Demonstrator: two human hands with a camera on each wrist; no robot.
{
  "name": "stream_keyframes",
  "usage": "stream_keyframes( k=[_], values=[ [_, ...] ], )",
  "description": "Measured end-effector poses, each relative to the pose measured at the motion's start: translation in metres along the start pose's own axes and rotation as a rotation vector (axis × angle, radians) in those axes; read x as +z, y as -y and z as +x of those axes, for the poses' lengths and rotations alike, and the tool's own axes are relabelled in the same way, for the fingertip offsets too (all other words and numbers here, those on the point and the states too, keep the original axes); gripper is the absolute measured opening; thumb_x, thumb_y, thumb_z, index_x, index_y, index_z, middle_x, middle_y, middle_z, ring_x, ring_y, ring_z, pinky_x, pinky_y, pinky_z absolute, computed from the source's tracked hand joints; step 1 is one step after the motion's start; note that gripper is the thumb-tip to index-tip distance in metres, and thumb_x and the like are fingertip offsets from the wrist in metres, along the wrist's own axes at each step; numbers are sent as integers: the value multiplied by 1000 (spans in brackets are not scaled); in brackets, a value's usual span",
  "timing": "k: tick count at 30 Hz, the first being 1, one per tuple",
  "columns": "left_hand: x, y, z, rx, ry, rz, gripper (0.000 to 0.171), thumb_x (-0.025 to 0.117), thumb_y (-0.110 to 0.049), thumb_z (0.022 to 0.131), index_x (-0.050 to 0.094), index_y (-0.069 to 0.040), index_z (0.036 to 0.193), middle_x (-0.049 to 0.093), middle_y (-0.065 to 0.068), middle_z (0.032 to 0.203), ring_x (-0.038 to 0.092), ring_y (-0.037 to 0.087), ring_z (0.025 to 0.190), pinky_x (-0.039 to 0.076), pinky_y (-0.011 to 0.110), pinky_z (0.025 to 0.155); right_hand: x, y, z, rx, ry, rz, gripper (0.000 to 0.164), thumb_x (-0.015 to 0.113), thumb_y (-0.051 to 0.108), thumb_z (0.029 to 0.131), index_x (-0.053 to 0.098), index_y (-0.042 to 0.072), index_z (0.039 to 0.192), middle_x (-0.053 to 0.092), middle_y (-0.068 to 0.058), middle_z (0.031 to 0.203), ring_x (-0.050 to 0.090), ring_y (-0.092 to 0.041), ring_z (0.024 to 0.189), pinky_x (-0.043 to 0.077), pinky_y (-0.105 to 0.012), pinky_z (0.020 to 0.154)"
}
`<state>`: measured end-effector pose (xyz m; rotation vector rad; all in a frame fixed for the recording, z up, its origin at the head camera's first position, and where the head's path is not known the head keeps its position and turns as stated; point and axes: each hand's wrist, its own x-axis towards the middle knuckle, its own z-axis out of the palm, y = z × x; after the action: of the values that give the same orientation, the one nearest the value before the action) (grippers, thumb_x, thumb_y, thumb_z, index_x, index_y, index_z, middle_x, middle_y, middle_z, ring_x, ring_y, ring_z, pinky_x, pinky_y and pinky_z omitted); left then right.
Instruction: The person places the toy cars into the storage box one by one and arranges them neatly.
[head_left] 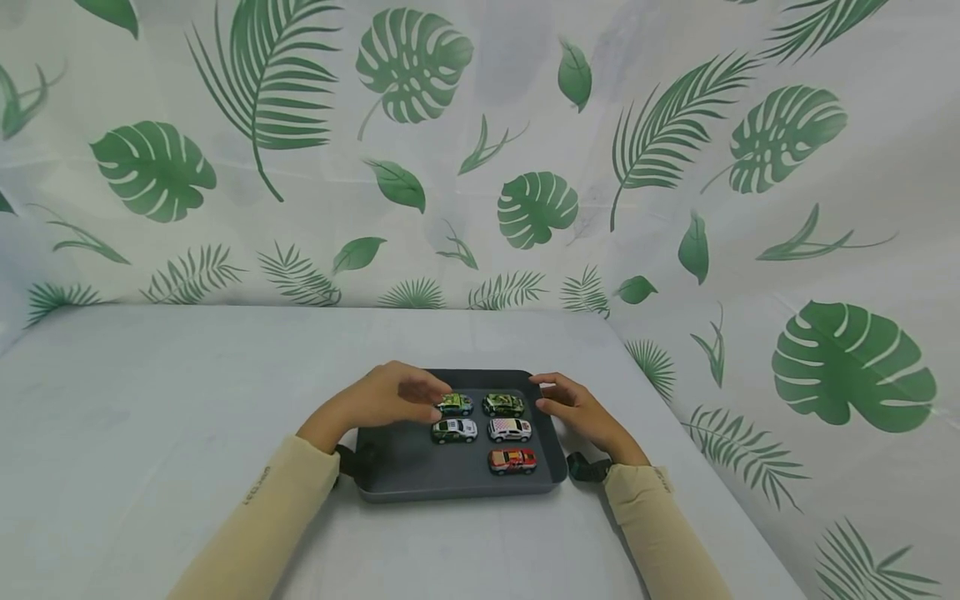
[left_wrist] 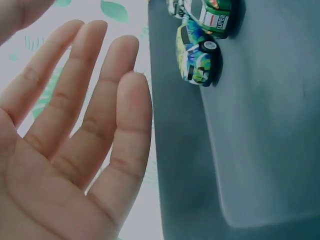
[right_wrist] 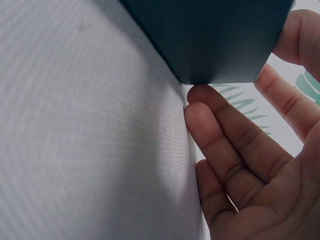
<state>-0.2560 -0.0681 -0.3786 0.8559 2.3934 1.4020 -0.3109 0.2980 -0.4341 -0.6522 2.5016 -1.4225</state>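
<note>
A dark grey rectangular tray [head_left: 405,492] holds several toy cars. My left hand [head_left: 393,396] is over its far left part, fingers loosely extended and holding nothing, with thumb and fingertips close by a yellow-green car [head_left: 456,405] and a white-and-green car [head_left: 453,431]. In the left wrist view the palm shows bare. At the tray's far right corner, my right hand [head_left: 585,415] holds the rim, thumb at the top edge and other fingers against the outer wall. A dark green car [head_left: 503,405], a white-and-pink car [head_left: 510,429] and a red-orange car [head_left: 512,461] stand in the right half.
The tray rests on a table with a white cloth [head_left: 187,400]. A white curtain with green leaves [head_left: 465,208] hangs behind and to the right of it. Dark straps [head_left: 588,468] circle both wrists.
</note>
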Motion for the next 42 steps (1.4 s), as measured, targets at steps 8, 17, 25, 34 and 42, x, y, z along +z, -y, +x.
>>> stream_keyframes(
  k=[8, 17, 25, 34, 42],
  values=[
    [-8, 3, -11, 17, 40, -147, 49, 76, -18, 89, 62, 2, 131, 64, 21, 125, 64, 29, 112, 54, 36, 90, 2, 3, 0, 3, -5, -7, 43, 61, 19, 100, 52, 9, 141, 57, -26, 134, 57, -41, 121, 44, -57, 101],
    [-16, 4, -24, 16, 36, -194, 50, 77, -22, 89, 62, -1, 132, 61, 20, 132, 58, 38, 123, 51, 40, 97, 1, 2, 0, 2, -7, -10, 43, 61, 20, 100, 52, 10, 141, 58, -25, 134, 57, -39, 121, 41, -60, 103],
    [-23, 3, -39, 38, 46, -184, 47, 75, -21, 91, 62, -1, 131, 62, 16, 131, 56, 40, 124, 51, 40, 97, 1, 1, 0, -1, -5, -16, 43, 60, 20, 101, 51, 10, 141, 57, -25, 134, 57, -40, 121, 41, -60, 103],
    [-32, 7, -54, 27, 43, -165, 43, 73, -21, 92, 63, -4, 130, 59, 20, 134, 55, 36, 127, 49, 38, 100, 1, 2, 1, -5, -1, -11, 42, 60, 21, 101, 51, 10, 141, 59, -24, 132, 58, -39, 120, 40, -61, 103],
    [-38, 13, -64, 41, 36, -133, 42, 72, -20, 93, 63, -3, 130, 62, 19, 131, 54, 43, 124, 51, 31, 94, 1, 1, 1, -7, -2, -19, 42, 60, 20, 101, 51, 9, 141, 59, -24, 132, 58, -39, 121, 40, -61, 103]
  ],
)
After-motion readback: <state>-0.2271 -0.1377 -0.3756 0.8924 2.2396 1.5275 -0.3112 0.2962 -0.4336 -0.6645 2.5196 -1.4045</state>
